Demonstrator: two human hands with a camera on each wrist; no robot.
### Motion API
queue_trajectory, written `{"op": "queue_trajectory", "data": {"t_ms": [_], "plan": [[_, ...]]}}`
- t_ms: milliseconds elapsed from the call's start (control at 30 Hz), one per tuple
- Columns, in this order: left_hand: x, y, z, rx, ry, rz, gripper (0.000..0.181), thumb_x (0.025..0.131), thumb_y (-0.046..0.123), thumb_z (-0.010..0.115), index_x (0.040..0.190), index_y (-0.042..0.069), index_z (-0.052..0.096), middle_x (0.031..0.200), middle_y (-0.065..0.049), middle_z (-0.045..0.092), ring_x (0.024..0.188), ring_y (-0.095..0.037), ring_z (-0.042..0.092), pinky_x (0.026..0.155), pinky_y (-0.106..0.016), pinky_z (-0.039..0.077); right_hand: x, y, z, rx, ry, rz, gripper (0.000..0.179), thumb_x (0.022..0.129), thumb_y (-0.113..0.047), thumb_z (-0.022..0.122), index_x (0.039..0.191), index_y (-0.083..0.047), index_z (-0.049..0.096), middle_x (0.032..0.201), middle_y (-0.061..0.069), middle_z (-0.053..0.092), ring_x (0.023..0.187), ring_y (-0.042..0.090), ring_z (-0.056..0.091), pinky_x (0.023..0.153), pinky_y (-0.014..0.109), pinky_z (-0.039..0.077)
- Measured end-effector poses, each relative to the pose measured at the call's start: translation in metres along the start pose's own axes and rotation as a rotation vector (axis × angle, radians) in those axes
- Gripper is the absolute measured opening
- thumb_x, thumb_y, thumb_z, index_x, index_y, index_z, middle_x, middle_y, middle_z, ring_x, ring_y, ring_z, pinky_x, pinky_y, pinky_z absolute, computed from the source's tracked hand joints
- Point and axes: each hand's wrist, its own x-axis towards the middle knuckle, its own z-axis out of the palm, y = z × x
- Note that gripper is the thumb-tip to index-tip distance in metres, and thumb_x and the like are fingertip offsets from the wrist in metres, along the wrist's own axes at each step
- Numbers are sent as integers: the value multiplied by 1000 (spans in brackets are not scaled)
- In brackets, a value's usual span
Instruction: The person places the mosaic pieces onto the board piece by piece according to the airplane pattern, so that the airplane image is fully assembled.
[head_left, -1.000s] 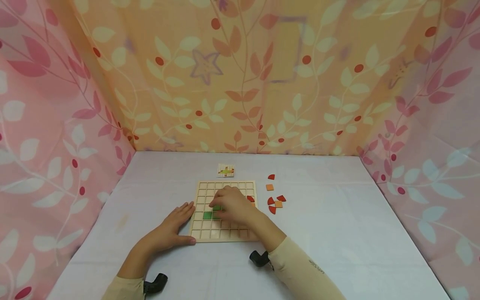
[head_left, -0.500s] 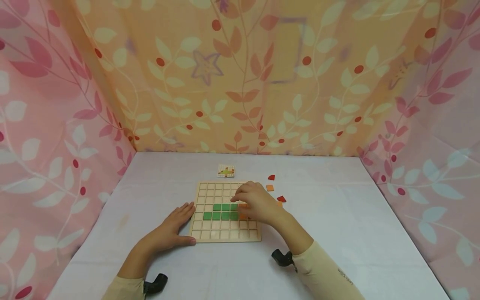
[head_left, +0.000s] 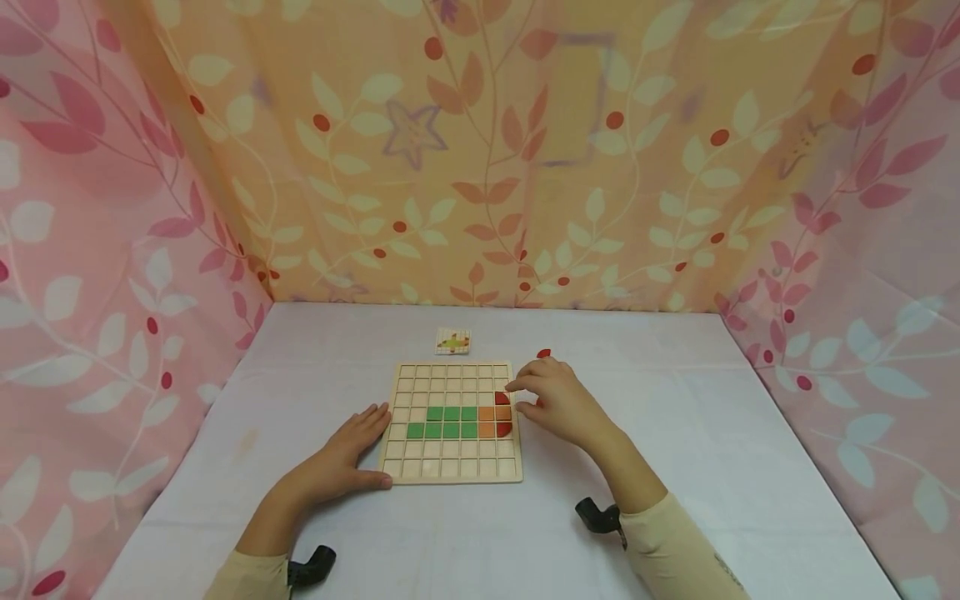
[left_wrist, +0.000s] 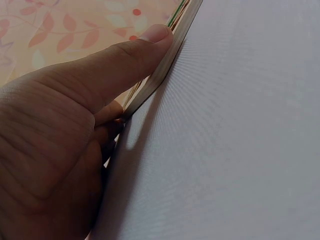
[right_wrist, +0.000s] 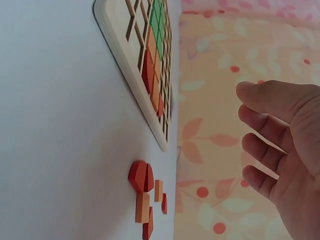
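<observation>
A wooden grid board (head_left: 450,468) lies flat on the table. In two of its rows sit green squares (head_left: 452,414), orange squares (head_left: 487,413) and a red quarter-circle tile (head_left: 503,430); another red tile (head_left: 502,399) lies just above. My left hand (head_left: 348,450) rests against the board's left side, fingers extended; in the left wrist view its thumb (left_wrist: 145,45) presses on the board's edge. My right hand (head_left: 566,404), fingers loosely bent, hovers past the board's right edge over loose pieces. Nothing shows between its fingers in the right wrist view.
Loose red tiles (right_wrist: 138,176) and orange tiles (right_wrist: 143,207) lie right of the board, mostly hidden by my right hand in the head view. A small picture card (head_left: 453,341) lies behind the board. Patterned cloth walls (head_left: 480,167) enclose the table (head_left: 675,375).
My right hand has moved rightward from over the green squares to beyond the board's right edge, uncovering the tiles in the grid. My left hand has stayed put.
</observation>
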Motion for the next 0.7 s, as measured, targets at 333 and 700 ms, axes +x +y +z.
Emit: {"op": "queue_trajectory", "data": {"t_ms": [333, 700], "plan": [[1, -1, 1, 8, 2, -3, 115, 76, 59, 82, 163, 11, 25, 172, 0, 15, 160, -30, 7, 126, -59, 7, -10, 24, -3, 50, 35, 130, 26, 89, -19, 80, 115, -18, 78, 114, -2, 70, 118, 23, 57, 109, 50, 41], [0, -3, 1, 13, 10, 10, 116, 75, 61, 82, 163, 10, 25, 172, -1, 16, 160, -29, 8, 127, -56, 6, -12, 45, 7, 116, 26, 220, 28, 90, -16, 77, 118, -15, 78, 117, 1, 71, 115, 24, 56, 104, 47, 42]]}}
